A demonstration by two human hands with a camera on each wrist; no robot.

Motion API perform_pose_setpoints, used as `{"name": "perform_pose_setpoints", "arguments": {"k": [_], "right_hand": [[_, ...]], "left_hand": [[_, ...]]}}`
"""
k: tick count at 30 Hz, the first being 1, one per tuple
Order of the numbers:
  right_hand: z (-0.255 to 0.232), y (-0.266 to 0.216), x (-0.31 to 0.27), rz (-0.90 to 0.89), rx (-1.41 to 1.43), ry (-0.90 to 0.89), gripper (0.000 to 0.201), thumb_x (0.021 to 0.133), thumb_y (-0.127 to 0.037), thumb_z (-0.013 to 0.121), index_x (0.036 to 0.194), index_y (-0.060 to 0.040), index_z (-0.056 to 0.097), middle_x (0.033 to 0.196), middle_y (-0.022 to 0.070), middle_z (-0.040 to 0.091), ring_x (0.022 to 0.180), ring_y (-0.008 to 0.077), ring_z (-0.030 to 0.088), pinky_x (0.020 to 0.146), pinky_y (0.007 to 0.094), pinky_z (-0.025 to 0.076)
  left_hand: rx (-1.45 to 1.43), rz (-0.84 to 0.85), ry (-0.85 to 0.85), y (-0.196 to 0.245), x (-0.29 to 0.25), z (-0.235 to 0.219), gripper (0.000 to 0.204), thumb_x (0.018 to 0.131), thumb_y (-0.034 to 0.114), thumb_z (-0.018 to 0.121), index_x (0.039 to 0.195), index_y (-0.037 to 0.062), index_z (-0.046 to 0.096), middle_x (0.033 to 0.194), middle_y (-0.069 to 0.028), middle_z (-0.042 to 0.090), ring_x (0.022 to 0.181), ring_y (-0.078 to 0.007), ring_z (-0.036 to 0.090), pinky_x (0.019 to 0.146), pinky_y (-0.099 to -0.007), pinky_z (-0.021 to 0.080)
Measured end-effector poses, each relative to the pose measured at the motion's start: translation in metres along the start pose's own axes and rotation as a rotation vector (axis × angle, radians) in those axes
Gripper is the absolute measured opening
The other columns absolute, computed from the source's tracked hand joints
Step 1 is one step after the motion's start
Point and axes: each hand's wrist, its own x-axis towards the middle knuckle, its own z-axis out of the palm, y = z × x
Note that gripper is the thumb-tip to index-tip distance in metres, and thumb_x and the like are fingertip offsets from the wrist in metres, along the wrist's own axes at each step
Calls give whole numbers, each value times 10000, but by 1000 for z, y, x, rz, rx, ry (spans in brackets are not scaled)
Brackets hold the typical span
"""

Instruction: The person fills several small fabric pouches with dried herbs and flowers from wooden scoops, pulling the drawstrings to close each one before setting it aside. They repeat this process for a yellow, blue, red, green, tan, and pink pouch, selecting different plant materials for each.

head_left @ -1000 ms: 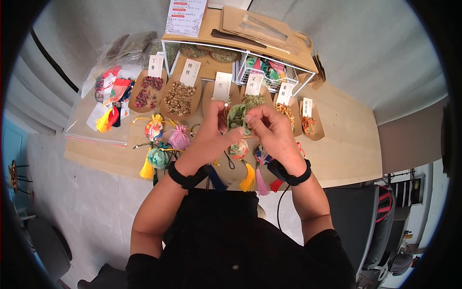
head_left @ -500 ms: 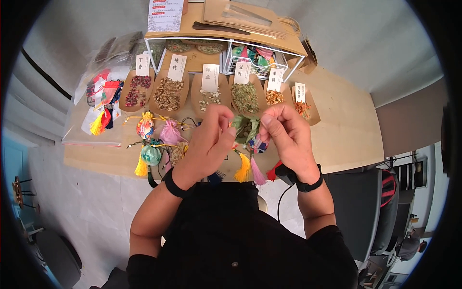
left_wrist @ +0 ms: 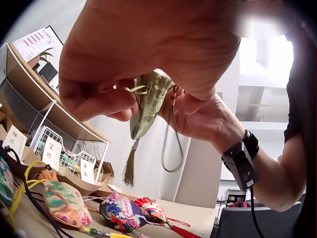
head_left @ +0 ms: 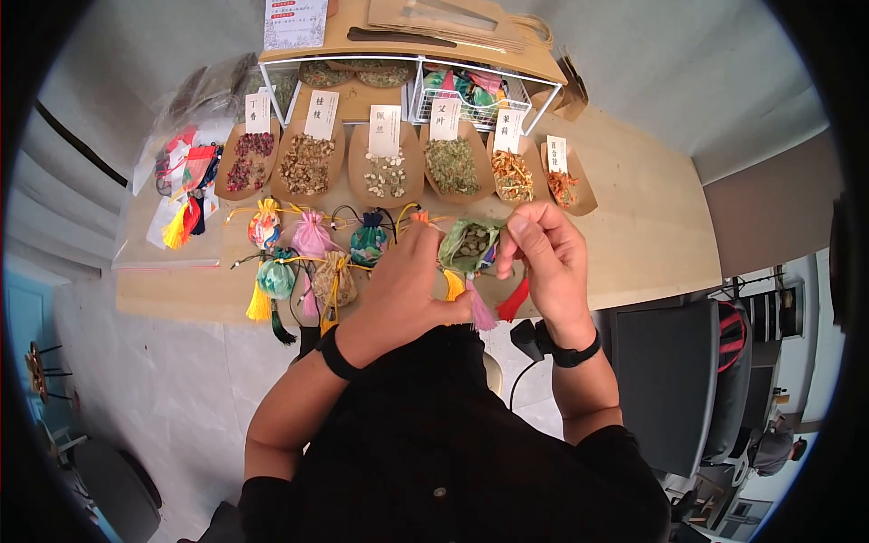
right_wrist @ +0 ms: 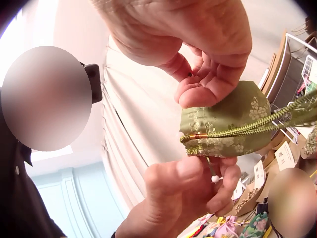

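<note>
A green brocade drawstring pouch [head_left: 460, 259] is held up between both hands, its mouth open toward the head camera. Dried herb pieces [head_left: 477, 240] lie inside it. My left hand [head_left: 394, 285] holds the pouch's left side, and a white bead [right_wrist: 215, 179] hangs by its fingers in the right wrist view. Thumb and curled fingers of my right hand [head_left: 548, 262] pinch at the opposite rim. A tiny dark bit [right_wrist: 189, 75] shows between those fingertips. Below the pouch hangs a green tassel [left_wrist: 129, 168], and a cord loop [left_wrist: 167, 156] dangles beside it.
Several paper trays of dried herbs [head_left: 453, 167] with labels stand in a row behind. Finished-looking sachets [head_left: 311, 235] with tassels lie at the front left. A wooden shelf [head_left: 389, 47] with a wire basket [head_left: 489, 109] stands at the back; a plastic bag [head_left: 195, 249] lies left.
The hands and pouch have shifted right over the table. The pouch's mouth has tilted toward the head camera, showing its contents, and the left thumb has spread away from the fingers.
</note>
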Motion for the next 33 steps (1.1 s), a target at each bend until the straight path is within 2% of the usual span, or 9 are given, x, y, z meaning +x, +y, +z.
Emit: {"name": "perform_pose_setpoints", "arguments": {"k": [5,12,15,18,19,22,25,32,33], "right_hand": [[-3,1,-9,1,-9,-1,136,1087,-143,595,1052,-13,611,824,42,666,692,110,641,648,268,549],[-9,16,-20,10,-78,29,103,1076,-117,613,1066,-14,617,834,39,666,699,109,640,662,265,548],[-10,27,-28,-87,-231,61,77,1054,-78,641,1052,-2,628,846,49,678,714,115,641,663,273,543],[-19,36,-35,-273,-661,87,80,1032,-57,665,1036,16,633,872,72,694,722,128,644,663,295,544],[-22,39,-38,-325,-783,95,69,996,-16,689,1016,19,633,902,108,704,706,181,646,652,323,539],[-28,46,-42,-529,-1031,113,104,956,31,703,1016,3,623,887,126,689,694,247,646,632,344,532],[-40,52,-53,-513,-1135,117,156,922,63,714,1012,-4,607,870,131,673,695,294,641,611,366,523],[-28,56,-84,-365,-1016,35,116,945,43,700,1005,4,608,850,129,662,689,275,649,605,356,523],[-27,59,-85,-276,-960,20,96,955,29,696,998,6,614,844,131,663,687,264,652,606,349,523]], "left_hand": [[-100,52,76,-12,-2,11,287,825,151,712,983,-8,533,949,-172,540,847,-386,579,720,-461,450],[-70,100,44,-9,-18,3,104,873,33,569,857,-11,476,824,-166,482,754,-370,511,664,-473,385],[-203,26,22,-6,-28,-3,114,871,11,521,815,-11,424,790,-161,446,706,-347,462,629,-436,355],[-278,-26,26,2,-39,-12,136,830,2,506,754,-3,393,712,-143,397,621,-321,410,581,-430,317],[-265,-36,14,6,-41,-18,139,815,2,500,735,0,387,685,-139,378,596,-316,395,567,-429,305],[-251,-54,-10,3,-54,-26,148,783,7,491,696,5,371,637,-129,339,551,-302,363,540,-432,279],[-252,-96,-52,-2,-71,-35,183,756,-2,540,659,13,385,604,-136,348,521,-318,384,518,-436,288],[-238,-331,-140,-14,-107,-44,207,789,17,567,645,8,418,591,-151,391,509,-336,421,505,-434,316],[-225,-368,-144,-17,-109,-44,212,797,25,573,644,8,427,590,-156,401,511,-339,435,505,-435,324]]}}
